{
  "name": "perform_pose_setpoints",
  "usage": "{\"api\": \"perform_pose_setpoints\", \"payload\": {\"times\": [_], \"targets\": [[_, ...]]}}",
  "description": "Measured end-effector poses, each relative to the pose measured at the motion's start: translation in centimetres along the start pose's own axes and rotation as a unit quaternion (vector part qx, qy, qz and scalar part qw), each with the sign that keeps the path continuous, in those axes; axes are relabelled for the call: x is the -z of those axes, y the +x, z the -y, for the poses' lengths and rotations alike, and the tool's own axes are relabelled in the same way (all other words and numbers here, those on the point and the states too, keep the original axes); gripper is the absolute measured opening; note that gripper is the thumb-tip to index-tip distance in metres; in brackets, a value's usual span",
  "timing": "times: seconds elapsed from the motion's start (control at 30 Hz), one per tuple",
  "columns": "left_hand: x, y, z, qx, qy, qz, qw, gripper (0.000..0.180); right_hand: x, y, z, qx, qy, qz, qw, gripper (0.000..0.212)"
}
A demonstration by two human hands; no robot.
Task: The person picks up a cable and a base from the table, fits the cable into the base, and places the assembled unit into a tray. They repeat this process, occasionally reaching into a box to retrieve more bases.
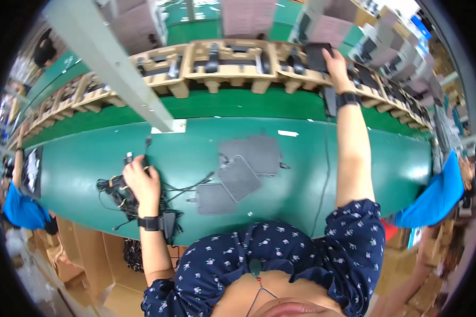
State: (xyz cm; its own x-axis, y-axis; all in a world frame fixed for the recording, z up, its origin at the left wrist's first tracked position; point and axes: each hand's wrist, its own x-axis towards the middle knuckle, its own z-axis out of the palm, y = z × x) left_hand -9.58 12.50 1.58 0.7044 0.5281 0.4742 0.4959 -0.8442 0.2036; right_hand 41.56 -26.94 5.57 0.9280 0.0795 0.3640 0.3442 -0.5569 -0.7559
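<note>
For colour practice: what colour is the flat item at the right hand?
The flat item is black (head view).

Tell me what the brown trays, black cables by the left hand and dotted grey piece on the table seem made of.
Brown trays: probably moulded pulp or cardboard, matt; plain brown with chunky feet.
Black cables: likely smooth plastic or rubber outside; they loop loosely.
Dotted grey piece: perhaps matt plastic, evenly coloured and patterned; metal remains possible.
</note>
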Motion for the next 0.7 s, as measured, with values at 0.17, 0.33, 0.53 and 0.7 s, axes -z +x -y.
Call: {"api": "perform_pose_setpoints", "payload": {"times": [0.17,0.33,0.53,0.7], "targets": [[2.2,0.2,-0.8,-0.036,0.021,-0.024,0.999,0.048,-1.9,-5.9,5.0,0.198,-0.402,-0.105,0.888,0.040],[4.2,0.3,-0.8,0.029,-0.101,-0.033,0.994,0.054,-1.8,-8.2,5.6,0.276,-0.372,-0.184,0.867,0.031],[6.4,0.6,-0.2,0.148,-0.414,-0.051,0.897,0.043,-7.0,-20.0,18.8,0.260,0.050,0.167,0.950,0.020],[7.1,0.5,-2.2,0.143,-0.522,-0.044,0.840,0.042,-9.7,-28.9,30.8,0.378,0.100,0.419,0.819,0.050]]}}
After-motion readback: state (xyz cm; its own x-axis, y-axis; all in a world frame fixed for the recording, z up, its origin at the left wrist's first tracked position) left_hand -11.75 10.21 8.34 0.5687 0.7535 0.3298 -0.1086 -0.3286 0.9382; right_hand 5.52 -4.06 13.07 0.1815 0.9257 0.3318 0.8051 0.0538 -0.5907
